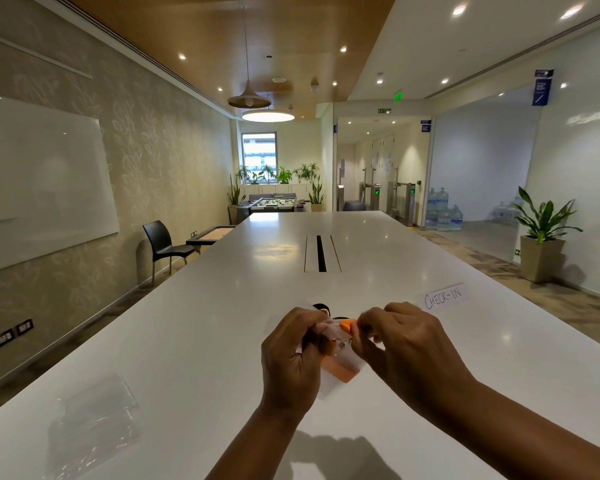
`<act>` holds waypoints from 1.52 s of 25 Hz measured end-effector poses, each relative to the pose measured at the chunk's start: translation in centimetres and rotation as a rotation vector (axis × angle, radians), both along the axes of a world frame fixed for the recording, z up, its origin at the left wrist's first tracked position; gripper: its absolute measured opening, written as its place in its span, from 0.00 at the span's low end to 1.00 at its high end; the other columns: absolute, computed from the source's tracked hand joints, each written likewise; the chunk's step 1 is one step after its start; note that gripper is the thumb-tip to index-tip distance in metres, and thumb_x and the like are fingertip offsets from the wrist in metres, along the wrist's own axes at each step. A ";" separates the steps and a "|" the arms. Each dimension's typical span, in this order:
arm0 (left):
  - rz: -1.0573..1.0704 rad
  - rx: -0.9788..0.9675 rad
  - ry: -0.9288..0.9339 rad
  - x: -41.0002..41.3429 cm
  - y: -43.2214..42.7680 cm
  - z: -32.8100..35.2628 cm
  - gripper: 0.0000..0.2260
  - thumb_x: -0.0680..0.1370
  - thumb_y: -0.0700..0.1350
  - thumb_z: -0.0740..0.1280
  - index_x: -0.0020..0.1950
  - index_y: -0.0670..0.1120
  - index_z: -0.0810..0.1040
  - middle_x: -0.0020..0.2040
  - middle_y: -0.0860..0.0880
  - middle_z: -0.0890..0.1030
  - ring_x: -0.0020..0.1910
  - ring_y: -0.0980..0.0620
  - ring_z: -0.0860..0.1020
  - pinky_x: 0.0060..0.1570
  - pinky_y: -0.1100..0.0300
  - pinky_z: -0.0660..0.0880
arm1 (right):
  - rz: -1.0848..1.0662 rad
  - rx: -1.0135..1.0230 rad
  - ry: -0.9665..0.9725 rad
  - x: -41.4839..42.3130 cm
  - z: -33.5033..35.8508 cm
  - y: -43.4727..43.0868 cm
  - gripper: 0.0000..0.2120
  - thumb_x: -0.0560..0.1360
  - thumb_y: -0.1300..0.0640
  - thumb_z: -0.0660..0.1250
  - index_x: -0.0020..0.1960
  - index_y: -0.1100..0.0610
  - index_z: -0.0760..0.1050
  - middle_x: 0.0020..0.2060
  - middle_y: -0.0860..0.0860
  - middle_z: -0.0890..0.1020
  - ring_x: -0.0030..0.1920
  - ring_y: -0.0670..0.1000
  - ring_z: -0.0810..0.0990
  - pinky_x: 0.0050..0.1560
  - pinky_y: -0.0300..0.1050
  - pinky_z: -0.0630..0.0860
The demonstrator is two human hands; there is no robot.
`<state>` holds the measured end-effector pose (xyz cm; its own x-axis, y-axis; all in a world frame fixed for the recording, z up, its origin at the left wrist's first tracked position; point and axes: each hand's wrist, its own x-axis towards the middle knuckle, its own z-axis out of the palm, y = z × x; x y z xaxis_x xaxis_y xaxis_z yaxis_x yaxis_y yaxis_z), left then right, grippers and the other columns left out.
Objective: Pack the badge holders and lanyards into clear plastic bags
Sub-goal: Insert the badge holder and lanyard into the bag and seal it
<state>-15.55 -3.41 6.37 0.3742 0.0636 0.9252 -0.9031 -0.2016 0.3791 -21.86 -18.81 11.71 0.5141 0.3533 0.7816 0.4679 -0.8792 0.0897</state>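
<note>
Both hands are working at table centre — the left hand (291,355) and right hand (400,336) are pinching a clear bag (340,367) holding an orange badge holder (343,372). Sealing probably comes next — spare bags (94,420) are lying at eight o'clock.

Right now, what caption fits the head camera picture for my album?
Both hands, left and right, hold a clear bag with an orange badge holder over a white table.

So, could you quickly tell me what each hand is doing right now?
Left hand: closed on the clear bag.
Right hand: pinching the same bag's top edge.
</note>
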 end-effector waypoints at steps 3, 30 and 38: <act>0.058 -0.018 0.001 0.1 -0.1 -0.4 0.12 0.81 0.54 0.57 0.46 0.51 0.76 0.41 0.58 0.80 0.40 0.62 0.79 0.42 0.69 0.77 | 0.060 -0.045 0.064 -0.1 0.0 -0.3 0.06 0.69 0.59 0.77 0.40 0.58 0.80 0.30 0.51 0.82 0.29 0.52 0.77 0.29 0.47 0.76; -0.306 -0.032 0.775 2.1 2.0 1.4 0.09 0.77 0.38 0.68 0.40 0.50 0.82 0.42 0.49 0.85 0.45 0.50 0.84 0.40 0.60 0.81 | 0.039 0.534 0.594 3.2 1.5 -3.9 0.02 0.71 0.53 0.73 0.44 0.49 0.85 0.40 0.46 0.84 0.39 0.46 0.82 0.41 0.43 0.81; -0.158 0.225 0.695 1.7 1.8 2.6 0.03 0.76 0.44 0.69 0.48 0.52 0.81 0.45 0.55 0.83 0.46 0.59 0.81 0.45 0.68 0.77 | 0.093 0.636 0.697 3.6 0.8 -3.8 0.02 0.70 0.52 0.74 0.40 0.46 0.84 0.36 0.45 0.86 0.39 0.45 0.84 0.39 0.39 0.82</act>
